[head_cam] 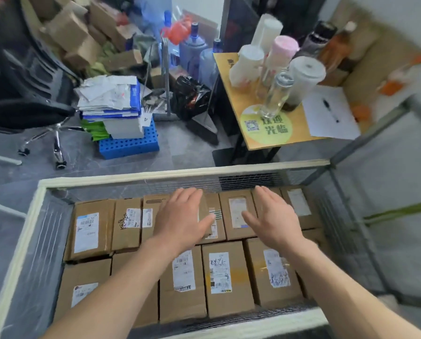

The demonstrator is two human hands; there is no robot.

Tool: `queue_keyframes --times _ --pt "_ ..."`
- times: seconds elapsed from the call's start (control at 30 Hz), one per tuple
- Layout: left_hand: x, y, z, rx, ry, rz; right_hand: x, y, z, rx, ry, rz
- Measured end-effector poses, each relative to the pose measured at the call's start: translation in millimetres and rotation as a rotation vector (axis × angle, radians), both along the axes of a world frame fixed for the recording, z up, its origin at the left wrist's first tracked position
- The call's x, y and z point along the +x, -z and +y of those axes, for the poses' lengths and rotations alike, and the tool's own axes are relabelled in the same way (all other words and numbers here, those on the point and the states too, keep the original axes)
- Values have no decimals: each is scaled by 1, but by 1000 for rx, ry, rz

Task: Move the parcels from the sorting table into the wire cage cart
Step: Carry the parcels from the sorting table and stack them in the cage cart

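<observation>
The wire cage cart (43, 192) with a pale padded rim fills the lower half of the head view. Several brown cardboard parcels with white labels lie packed inside it in two rows, such as one parcel (91, 228) at the far left and another parcel (220, 277) at the front. My left hand (180, 216) lies flat, fingers straight, on a parcel (210, 217) in the back row. My right hand (271, 217) hovers with fingers spread over the back-row parcel (236, 214) beside it, holding nothing.
Beyond the cart stands a small yellow table (265, 133) with bottles, rolls and a sheet with a pen. A blue crate (129, 145) under stacked papers and a black office chair (26, 94) sit on the grey floor at left. Loose cardboard boxes pile at the back.
</observation>
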State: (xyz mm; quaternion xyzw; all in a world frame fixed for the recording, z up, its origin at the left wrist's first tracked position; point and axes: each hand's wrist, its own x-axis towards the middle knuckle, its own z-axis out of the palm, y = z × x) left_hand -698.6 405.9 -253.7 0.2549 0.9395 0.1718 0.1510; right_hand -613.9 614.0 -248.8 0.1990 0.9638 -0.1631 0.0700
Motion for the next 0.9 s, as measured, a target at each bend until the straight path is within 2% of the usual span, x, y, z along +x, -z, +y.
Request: queue_keyframes --times 0.37,0.9 --pt "82 -90 110 137 318 227 126 -96 67 210 226 100" --pt "298 -159 212 215 679 344 393 -161 106 239 615 163"
